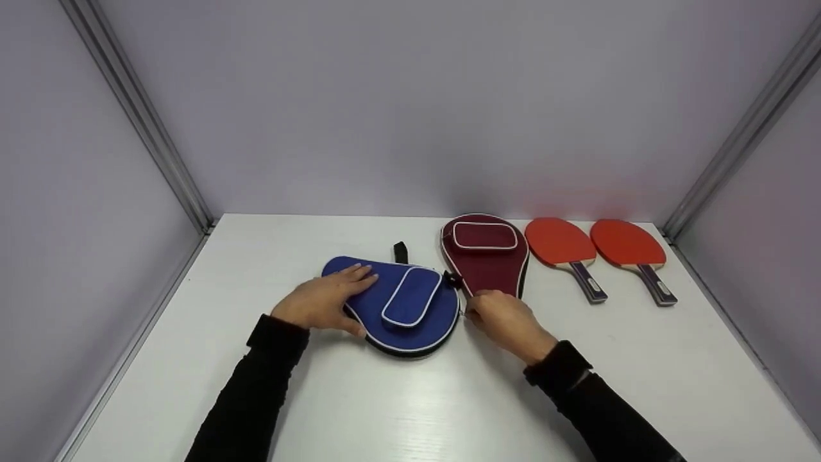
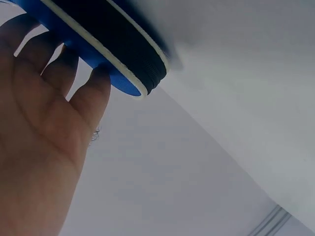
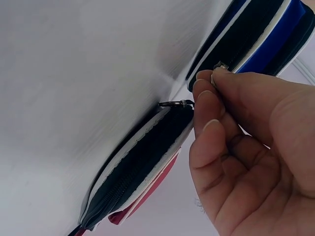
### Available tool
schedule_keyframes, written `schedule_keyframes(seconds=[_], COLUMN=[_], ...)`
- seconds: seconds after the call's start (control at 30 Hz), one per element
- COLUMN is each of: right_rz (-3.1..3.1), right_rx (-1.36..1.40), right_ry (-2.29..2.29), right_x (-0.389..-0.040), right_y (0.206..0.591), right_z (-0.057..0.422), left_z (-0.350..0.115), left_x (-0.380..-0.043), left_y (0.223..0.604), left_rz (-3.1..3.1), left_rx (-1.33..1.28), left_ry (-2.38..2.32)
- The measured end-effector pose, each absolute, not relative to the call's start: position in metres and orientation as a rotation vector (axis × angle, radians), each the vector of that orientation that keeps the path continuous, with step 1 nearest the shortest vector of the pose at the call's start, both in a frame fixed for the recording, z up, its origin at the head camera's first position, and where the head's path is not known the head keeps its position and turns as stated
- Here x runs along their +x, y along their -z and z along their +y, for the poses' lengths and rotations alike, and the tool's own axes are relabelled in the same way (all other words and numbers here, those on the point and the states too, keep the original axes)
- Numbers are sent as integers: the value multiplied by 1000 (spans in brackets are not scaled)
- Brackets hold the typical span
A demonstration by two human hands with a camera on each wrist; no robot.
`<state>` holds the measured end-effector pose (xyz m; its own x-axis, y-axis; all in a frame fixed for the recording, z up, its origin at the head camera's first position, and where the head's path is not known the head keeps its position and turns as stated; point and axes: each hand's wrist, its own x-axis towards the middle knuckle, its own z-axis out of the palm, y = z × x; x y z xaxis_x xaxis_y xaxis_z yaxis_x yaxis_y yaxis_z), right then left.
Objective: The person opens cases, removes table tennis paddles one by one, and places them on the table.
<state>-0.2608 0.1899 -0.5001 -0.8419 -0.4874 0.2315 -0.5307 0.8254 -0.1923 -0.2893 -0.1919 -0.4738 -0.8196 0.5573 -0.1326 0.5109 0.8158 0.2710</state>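
A blue table tennis bat case (image 1: 423,301) with white piping and a raised pocket lies on the table, its narrow end to the left. My left hand (image 1: 327,296) rests on that narrow end with fingers spread; the left wrist view shows the fingertips against the blue fabric, above the dark zipped side (image 2: 118,44). At the case's right edge my right hand (image 1: 507,321) pinches a small metal zipper pull (image 3: 220,66) between thumb and forefinger, clearest in the right wrist view. Behind that hand lies a dark red bat case (image 1: 487,269), its lower end partly hidden.
Two red table tennis bats (image 1: 561,242) (image 1: 628,244) lie side by side at the back right, handles toward the front. A black strap (image 1: 401,252) sticks out behind the blue case. Pale walls (image 1: 385,115) enclose the white table (image 1: 410,410) at the back and sides.
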Motion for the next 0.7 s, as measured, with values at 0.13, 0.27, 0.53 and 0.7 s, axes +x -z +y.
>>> schedule_keyframes(seconds=[0.13, 0.27, 0.53, 0.7], right_rz=[-2824, -2834, -2857, -2828], right_rx=[810, 807, 825, 897], right_ry=[-369, -380, -396, -344], right_x=[-259, -258, -258, -256], right_y=[498, 499, 501, 501], right_z=[189, 188, 186, 183], left_z=[-190, -188, -178, -170], left_x=[-290, -290, -288, -285], left_y=[476, 476, 476, 477], left_rz=[2816, 2839, 2912, 2951], left_rx=[835, 815, 733, 677], left_ry=[-336, -333, -282, -262])
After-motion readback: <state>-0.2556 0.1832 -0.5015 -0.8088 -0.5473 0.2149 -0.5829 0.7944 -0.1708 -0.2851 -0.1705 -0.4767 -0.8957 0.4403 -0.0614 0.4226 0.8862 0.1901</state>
